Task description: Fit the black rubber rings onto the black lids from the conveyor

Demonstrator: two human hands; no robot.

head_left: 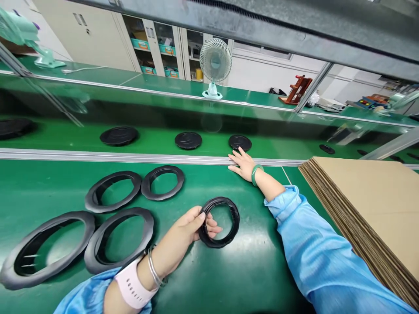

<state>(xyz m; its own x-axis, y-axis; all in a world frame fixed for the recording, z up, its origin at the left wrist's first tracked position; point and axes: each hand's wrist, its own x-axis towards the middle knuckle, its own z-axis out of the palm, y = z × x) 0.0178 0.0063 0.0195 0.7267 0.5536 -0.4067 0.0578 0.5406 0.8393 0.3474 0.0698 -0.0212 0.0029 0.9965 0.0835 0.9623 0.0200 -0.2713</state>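
My left hand (196, 224) grips a black rubber ring (233, 222) by its rim, with the fingers showing through the hole. My right hand (242, 165) lies flat and holds nothing, its fingers spread on the green bench top (248, 279) against an aluminium rail (131, 157). Several larger black rubber rings (113, 176) lie flat on the bench to the left of my left hand. The nearest of them (119, 218) sits a short way from my left wrist.
Beyond the rail, black round discs (188, 140) sit on a green conveyor belt (157, 146). A stack of flat cardboard sheets (369, 209) lies at the right. Behind a clear panel (163, 104), a small fan (215, 61) stands on a green shelf (157, 83).
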